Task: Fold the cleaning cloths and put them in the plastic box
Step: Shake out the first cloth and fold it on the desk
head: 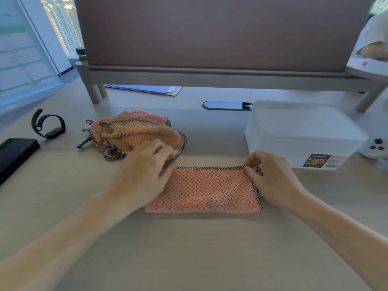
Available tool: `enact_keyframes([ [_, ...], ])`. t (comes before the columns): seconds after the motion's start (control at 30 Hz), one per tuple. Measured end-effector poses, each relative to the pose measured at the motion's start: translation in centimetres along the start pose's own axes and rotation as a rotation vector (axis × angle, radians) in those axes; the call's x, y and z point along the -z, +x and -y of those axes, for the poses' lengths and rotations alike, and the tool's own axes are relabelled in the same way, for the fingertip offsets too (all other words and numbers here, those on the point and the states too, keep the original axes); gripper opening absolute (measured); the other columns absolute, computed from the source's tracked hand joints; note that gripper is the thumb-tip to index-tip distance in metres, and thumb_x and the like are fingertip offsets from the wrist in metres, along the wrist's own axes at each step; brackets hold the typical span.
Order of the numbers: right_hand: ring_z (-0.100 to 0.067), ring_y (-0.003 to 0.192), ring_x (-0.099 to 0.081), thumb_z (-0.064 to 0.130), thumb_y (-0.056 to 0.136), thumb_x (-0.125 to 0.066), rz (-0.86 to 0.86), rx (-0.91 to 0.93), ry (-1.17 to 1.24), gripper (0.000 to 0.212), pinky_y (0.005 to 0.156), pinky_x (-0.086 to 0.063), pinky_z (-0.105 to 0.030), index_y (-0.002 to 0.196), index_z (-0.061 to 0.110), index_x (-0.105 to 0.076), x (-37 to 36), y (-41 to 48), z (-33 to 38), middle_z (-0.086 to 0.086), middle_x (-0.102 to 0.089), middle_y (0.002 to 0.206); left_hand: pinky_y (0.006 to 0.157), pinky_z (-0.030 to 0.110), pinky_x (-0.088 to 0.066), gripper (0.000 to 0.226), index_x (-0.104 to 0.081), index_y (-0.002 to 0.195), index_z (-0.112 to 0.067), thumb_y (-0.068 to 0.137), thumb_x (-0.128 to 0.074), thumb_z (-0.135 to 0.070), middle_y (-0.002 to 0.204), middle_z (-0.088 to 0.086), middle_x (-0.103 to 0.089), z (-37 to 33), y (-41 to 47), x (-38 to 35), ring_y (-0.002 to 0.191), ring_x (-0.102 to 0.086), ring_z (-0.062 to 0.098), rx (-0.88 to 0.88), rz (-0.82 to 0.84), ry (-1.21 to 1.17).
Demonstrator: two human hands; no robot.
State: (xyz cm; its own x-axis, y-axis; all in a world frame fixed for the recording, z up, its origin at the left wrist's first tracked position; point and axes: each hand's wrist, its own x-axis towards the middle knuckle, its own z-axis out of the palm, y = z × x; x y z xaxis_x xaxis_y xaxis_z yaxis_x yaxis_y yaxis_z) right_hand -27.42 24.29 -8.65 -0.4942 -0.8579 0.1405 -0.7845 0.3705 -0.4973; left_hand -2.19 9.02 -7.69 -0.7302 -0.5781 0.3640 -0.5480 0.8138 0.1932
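A pink waffle-textured cloth (206,190) with checkered trim lies folded into a long rectangle in the middle of the desk. My left hand (144,171) rests on its left end and covers that edge. My right hand (270,175) pinches the cloth's far right corner between thumb and fingers. Behind the left hand sits a crumpled pile of pink cloths (136,133). The translucent plastic box (302,135), with a brown label on its front, stands at the right of the desk, just beyond my right hand.
A black phone (14,156) and a black smartwatch (49,124) lie at the left. A white controller (375,150) sits right of the box. A partition on legs (210,38) closes off the back, with papers (147,89) and a cable port (227,105) below it.
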Motion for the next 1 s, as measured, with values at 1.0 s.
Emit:
enact_keyframes([
  [1.0,-0.003,0.084,-0.053,0.021,0.100,-0.058,0.062,-0.030,0.010,0.006,0.060,-0.034,-0.007,0.103,0.022,-0.063,0.2,0.2,0.2,0.006,-0.064,0.100,0.067,0.014,-0.036,0.005,-0.063,0.095,-0.029,0.096,-0.067,-0.031,0.094,-0.016,-0.059,-3.2,4.6,-2.7,0.085,-0.053,-0.004,0.008,0.290,-0.270],
])
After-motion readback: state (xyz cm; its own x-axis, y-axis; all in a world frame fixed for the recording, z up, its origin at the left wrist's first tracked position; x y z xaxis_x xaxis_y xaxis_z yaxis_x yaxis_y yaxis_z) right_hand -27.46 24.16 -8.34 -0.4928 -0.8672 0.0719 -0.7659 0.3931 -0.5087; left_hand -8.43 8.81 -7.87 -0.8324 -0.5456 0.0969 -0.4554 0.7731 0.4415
